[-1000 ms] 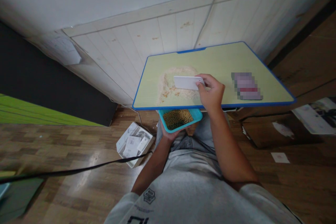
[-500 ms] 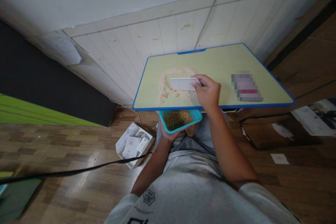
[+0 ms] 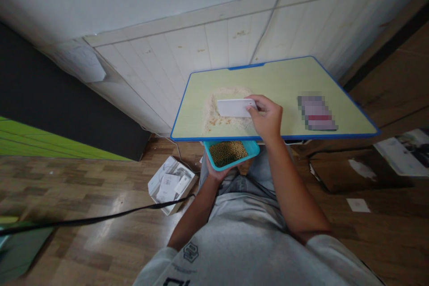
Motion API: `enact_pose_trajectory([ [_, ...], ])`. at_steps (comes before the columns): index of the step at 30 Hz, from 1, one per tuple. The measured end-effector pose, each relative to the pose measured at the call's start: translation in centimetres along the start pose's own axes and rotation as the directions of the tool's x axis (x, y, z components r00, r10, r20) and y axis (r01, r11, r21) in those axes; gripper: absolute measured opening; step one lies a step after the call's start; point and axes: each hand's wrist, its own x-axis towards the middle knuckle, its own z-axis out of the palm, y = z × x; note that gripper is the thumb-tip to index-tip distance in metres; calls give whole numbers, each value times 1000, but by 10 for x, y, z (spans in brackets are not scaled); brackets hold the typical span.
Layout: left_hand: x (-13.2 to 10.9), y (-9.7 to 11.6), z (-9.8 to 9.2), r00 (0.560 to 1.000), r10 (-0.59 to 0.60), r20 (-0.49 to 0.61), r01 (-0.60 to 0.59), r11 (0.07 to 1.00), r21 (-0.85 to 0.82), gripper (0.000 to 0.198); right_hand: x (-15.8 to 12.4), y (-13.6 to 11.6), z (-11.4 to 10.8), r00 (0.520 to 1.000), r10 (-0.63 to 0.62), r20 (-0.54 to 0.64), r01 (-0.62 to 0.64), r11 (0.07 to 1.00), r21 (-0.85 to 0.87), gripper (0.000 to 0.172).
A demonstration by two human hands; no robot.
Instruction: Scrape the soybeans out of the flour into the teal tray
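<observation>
My right hand (image 3: 268, 115) grips one end of a flat white rectangular plate (image 3: 233, 107), thumb on the near face. The plate is held over the table, above a spread of pale powder or fine grain (image 3: 211, 106) with a few orange-brown bits on its near side. Below the table's front edge, my left hand (image 3: 216, 172) supports a turquoise tray (image 3: 253, 148) from underneath. Small yellow-brown and dark green grains (image 3: 229, 152) lie in the tray. Most of the left fingers are hidden under it.
The yellow-green table (image 3: 278, 80) has a blue rim and stands against a panelled wall. A blurred-out flat item (image 3: 318, 114) lies at its right. An open white box (image 3: 172, 185) with papers sits on the floor at left, near a black strap (image 3: 117, 212). Cardboard (image 3: 362, 167) lies at right.
The view has shifted very slightly. Both hands keep their hold on the plate and the tray, with no clear movement over the table.
</observation>
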Motion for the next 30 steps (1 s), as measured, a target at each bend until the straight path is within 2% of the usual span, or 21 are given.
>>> enact_pose_trajectory([
  [5, 2, -2, -6, 1000, 2, -5, -2, 1000, -13, 80, 7, 4, 5, 1000, 0, -5, 0, 1000, -12, 30],
  [9, 3, -3, -9, 1000, 26, -14, -26, 1000, -9, 90, 10, 7, 8, 999, 17, 33, -16, 1000, -23, 30],
  [14, 2, -3, -7, 999, 3, 43, -5, 999, 37, 105, 9, 10, 8, 1000, -7, 24, 7, 1000, 18, 30],
  [25, 9, -10, -17, 999, 34, 7, -34, 999, 22, 113, 8, 11, 13, 997, -30, 75, 27, 999, 38, 30],
  [30, 8, -9, -16, 1000, 29, -3, -29, 999, 25, 115, 11, 7, 15, 995, 30, 97, -31, 1000, 5, 31],
])
